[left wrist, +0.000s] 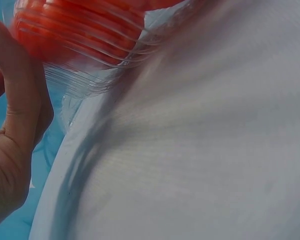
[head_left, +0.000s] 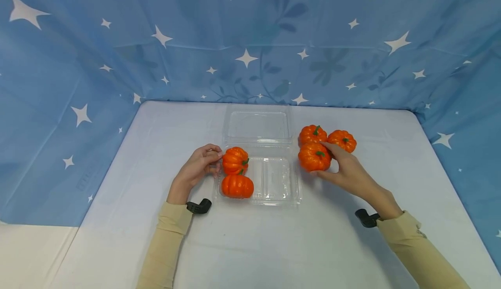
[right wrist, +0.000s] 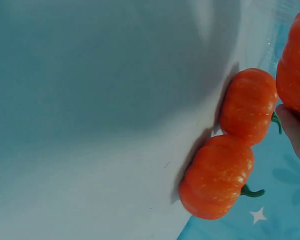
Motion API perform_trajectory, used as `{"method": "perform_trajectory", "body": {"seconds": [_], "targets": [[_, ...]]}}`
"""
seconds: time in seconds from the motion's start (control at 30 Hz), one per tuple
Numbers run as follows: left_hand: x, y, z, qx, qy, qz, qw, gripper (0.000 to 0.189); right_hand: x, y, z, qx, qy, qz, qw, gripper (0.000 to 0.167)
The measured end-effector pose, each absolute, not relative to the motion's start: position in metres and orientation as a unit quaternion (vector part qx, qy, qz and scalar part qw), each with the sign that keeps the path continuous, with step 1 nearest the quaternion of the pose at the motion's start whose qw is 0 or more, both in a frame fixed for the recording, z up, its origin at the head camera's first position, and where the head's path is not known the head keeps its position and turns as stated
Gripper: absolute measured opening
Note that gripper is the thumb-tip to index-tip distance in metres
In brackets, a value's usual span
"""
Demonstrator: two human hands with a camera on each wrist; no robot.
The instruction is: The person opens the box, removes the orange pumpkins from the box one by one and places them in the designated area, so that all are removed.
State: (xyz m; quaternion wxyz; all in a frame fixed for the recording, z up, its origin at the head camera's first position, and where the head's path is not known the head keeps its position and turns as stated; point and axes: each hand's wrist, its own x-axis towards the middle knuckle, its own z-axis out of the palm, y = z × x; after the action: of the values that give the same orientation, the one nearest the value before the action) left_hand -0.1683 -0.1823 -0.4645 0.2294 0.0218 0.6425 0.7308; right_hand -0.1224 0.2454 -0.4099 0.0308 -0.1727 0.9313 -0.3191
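Note:
My right hand (head_left: 344, 169) grips a small orange toy pumpkin (head_left: 314, 157) with a green stem, fingers at its far side and thumb at its near side. In the right wrist view this held pumpkin (right wrist: 296, 65) appears higher than two others. Those two pumpkins, one at the left (head_left: 311, 134) and one at the right (head_left: 342, 140), sit on the table just beyond the hand. My left hand (head_left: 200, 166) rests its loosely bent fingers against the left side of a clear plastic clamshell box (head_left: 294, 184). Inside that box, at the left, lie an upper pumpkin (head_left: 235, 160) and a lower pumpkin (head_left: 237, 186).
The box's clear lid (head_left: 258, 124) lies folded back toward the table's far edge. A white cloth covers the table (head_left: 242, 245). Behind and at the sides hangs a blue curtain (head_left: 219, 32) with white stars.

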Motion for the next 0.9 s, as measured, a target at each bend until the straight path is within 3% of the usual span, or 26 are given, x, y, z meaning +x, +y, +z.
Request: {"method": "perform_trajectory", "body": {"seconds": [0.9], "targets": [[-0.169,-0.183,-0.467,0.024,0.647,0.727,0.229,0.017,-0.131,0.24,-0.436,-0.166,0.939,-0.298,0.042,0.08]]}}
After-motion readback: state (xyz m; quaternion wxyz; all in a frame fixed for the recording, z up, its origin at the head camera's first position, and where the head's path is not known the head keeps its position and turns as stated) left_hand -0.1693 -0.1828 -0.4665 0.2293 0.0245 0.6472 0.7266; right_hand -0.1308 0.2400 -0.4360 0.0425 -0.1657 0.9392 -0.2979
